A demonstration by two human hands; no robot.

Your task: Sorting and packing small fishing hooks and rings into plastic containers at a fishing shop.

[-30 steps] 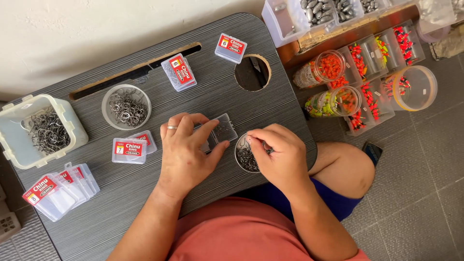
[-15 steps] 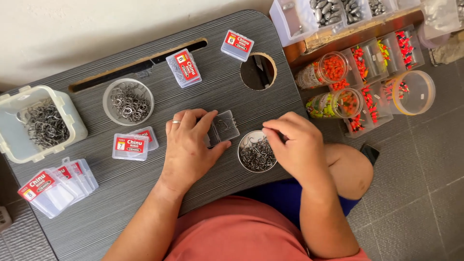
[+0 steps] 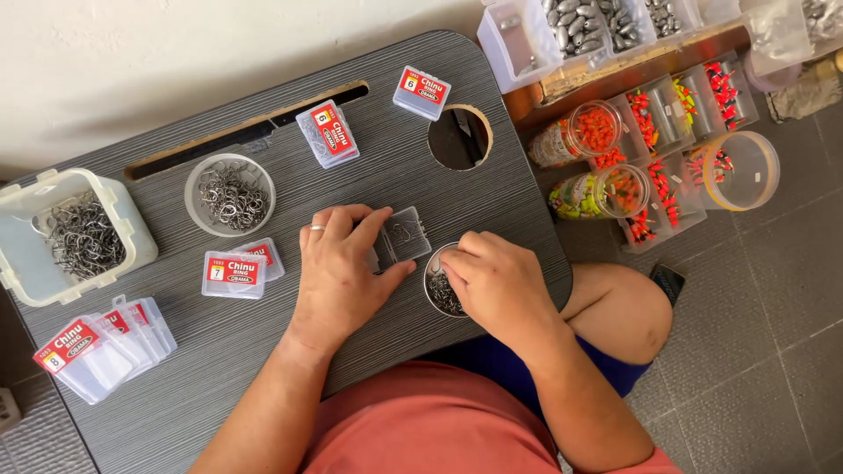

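My left hand [image 3: 341, 268], with a ring on one finger, lies flat on the dark grey lap table [image 3: 492, 202] and steadies a small clear plastic box [image 3: 406, 233] between thumb and fingers. My right hand [image 3: 493, 283] reaches into a small round cup of metal fish hooks [image 3: 442, 290], fingertips pinched together over the hooks. Whether a hook is between the fingers is hidden.
A round cup of hooks [image 3: 230, 193] and a white tub of hooks [image 3: 75, 235] sit at the left. Small labelled boxes [image 3: 233, 272] and a stack of them [image 3: 101, 347] lie nearby. Trays of sinkers [image 3: 584, 26] and coloured floats [image 3: 676, 132] stand on the floor at the right.
My right hand has dropped from above the cup's rim down into the hooks. My left hand has stayed on the clear box.
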